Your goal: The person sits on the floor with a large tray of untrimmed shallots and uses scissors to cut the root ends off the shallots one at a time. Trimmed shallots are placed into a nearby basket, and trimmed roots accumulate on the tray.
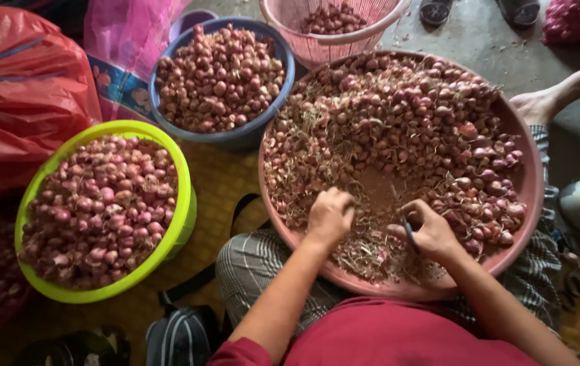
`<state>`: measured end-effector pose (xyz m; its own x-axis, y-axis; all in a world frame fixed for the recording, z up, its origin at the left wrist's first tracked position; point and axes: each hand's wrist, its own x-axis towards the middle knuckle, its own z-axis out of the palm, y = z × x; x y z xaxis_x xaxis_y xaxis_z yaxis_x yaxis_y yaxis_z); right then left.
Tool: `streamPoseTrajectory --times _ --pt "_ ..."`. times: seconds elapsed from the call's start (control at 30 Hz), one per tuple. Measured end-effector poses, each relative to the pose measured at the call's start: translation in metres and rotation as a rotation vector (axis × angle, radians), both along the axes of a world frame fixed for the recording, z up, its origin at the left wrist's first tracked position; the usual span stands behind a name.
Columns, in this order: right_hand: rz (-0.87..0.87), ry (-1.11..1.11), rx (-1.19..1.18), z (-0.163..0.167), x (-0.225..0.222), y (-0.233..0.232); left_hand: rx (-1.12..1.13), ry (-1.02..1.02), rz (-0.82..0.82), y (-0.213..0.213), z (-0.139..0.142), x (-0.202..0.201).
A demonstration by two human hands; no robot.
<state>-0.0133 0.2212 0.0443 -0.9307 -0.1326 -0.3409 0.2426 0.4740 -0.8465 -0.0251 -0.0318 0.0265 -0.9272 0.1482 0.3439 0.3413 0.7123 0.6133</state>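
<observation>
Two bare hands work in a wide round pink plastic basin (530,183) of small red shallots (425,115): left hand (329,215) curled over shallots, right hand (429,230) pinching a dark-handled small knife (410,236).

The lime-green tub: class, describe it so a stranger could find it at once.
Start at the big pink basin in the person's lap. Left of it stand two round containers of shallots; the lime-green tub is the nearer one, beside the blue tub, and has the only bright green rim.
</observation>
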Motion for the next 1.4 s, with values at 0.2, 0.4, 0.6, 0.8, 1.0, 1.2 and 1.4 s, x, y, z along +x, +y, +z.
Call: streamPoseTrajectory --times 0.2,0.4,0.6,0.8,1.0,1.2,1.4 --pt "0.039 0.004 -0.082 -0.002 0.001 0.001 -0.307 -0.061 -0.021 0.004 0.003 -0.006" --pt "-0.047 0.047 -0.460 0.002 0.005 -0.015 0.742 -0.697 -0.080 0.017 0.004 -0.002" --pt "0.047 0.123 -0.871 -0.025 -0.001 -0.021 0.970 -0.792 -0.216 0.030 -0.004 0.011" --pt "0.011 0.070 -0.791 -0.036 -0.001 -0.016 0.902 -0.842 -0.250 0.029 -0.015 0.014" --pt "-0.011 0.039 -0.250 0.018 -0.001 -0.017 1.035 -0.693 -0.133 0.028 -0.012 0.009" --pt "0.163 -0.030 0.151 0.052 0.005 -0.014 1.149 -0.569 -0.070 0.022 -0.007 0.013" --pt "0.205 -0.041 0.007 0.046 0.009 -0.019 1.140 -0.667 -0.128 0.024 -0.008 0.016"
